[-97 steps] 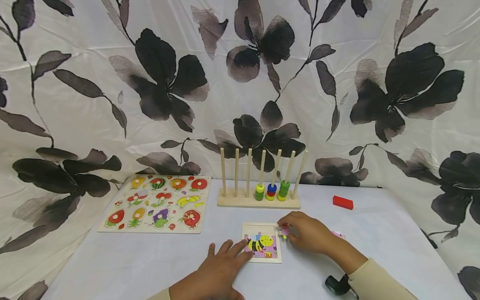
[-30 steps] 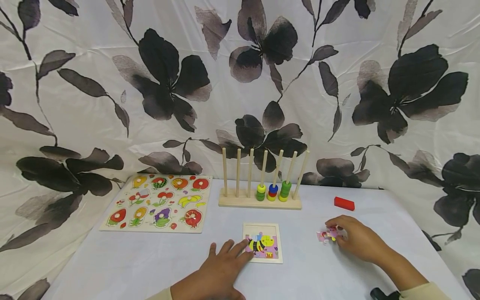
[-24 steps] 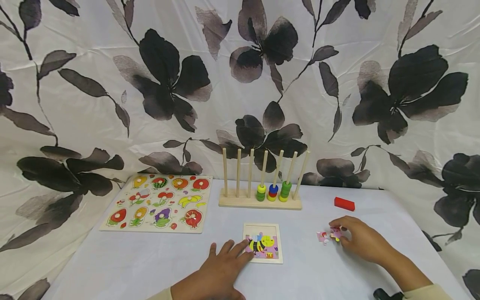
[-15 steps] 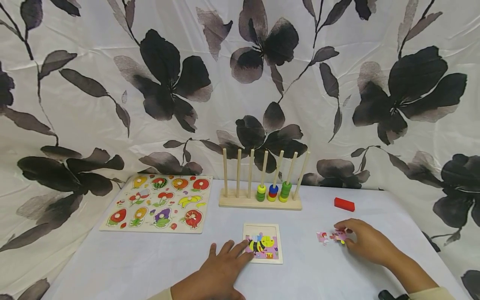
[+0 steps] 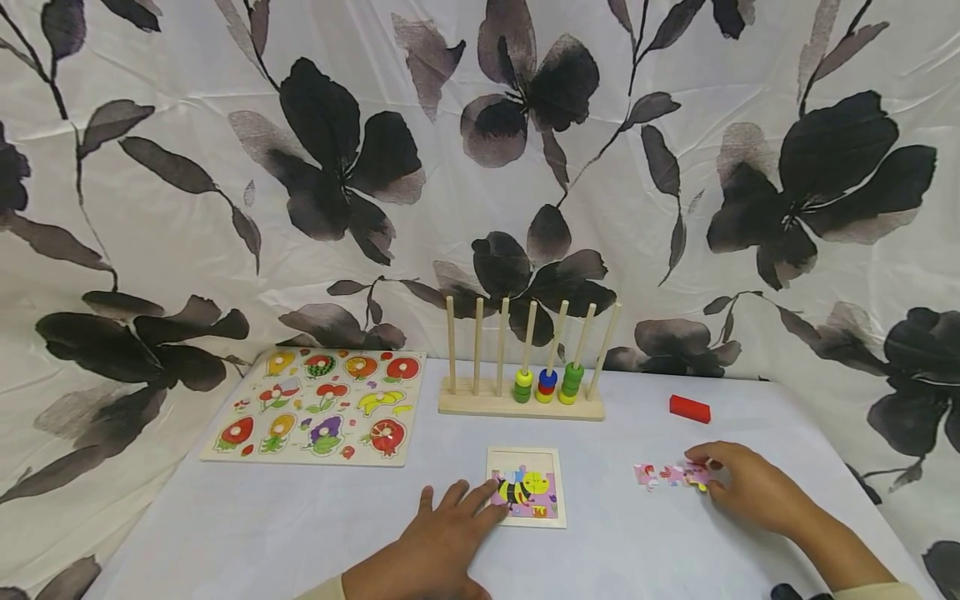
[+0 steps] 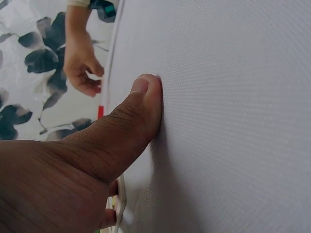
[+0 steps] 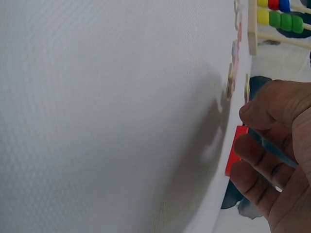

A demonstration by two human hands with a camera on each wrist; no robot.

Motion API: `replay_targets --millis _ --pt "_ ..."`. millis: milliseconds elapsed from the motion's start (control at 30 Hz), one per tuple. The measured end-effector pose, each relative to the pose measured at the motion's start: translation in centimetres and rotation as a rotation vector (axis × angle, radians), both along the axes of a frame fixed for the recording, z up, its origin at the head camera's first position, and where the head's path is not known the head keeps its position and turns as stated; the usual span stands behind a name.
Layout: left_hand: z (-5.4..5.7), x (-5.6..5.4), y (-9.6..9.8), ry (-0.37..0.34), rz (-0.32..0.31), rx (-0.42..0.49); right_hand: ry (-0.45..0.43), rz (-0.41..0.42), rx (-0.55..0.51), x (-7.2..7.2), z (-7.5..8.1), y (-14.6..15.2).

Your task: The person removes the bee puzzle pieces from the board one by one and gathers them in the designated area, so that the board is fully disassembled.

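Across the back, from left edge to right, a pale backdrop (image 5: 187,50) printed with dark flowers. At far left, a wooden fruit board (image 5: 303,408), flat on the white tabletop (image 5: 300,517), fruit pictures set out in 3 rows. Next along, the left hand (image 5: 450,537), fingers spread, fingertips resting on the lower left part of a framed bee puzzle (image 5: 528,487), thumb held well apart from the fingers. Puzzle flat near the middle of the tabletop, yellow and black bee inside a pale wooden frame (image 5: 525,522). Behind it, a wooden peg stand (image 5: 521,410) with 7 upright pegs (image 5: 478,342); coloured rings (image 5: 547,386) on pegs 4, 5 and 6: yellow above green, then blue above red above yellow, then green above yellow. Well to the right of the frame, a short row of loose pink puzzle pieces (image 5: 663,476). Behind that row, a red block (image 5: 690,408), apart from it. At the row's right end, the right hand (image 5: 757,492), thumb and forefinger pinching a pink piece (image 5: 697,477); cannot tell whether lifted or lying flat. Below, at the right wrist, a light sleeve (image 5: 877,592) and a dark device (image 5: 786,592), both cut off by the lower edge.
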State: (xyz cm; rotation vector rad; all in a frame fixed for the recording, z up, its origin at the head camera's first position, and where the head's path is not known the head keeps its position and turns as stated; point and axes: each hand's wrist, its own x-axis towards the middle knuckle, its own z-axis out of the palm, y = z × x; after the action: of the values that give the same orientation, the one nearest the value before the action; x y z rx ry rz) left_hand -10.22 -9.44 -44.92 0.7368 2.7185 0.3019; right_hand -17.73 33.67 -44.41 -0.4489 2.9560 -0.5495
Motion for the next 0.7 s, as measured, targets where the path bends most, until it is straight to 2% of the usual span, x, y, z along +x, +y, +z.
replay_targets --millis 433,700 --pt "0.2 0.0 0.1 -0.013 0.002 0.001 -0.029 0.003 -0.005 -0.3 -0.3 1.0" --pt "0.1 0.0 0.1 -0.016 0.016 -0.018 -0.006 0.033 -0.007 -0.5 -0.8 1.4"
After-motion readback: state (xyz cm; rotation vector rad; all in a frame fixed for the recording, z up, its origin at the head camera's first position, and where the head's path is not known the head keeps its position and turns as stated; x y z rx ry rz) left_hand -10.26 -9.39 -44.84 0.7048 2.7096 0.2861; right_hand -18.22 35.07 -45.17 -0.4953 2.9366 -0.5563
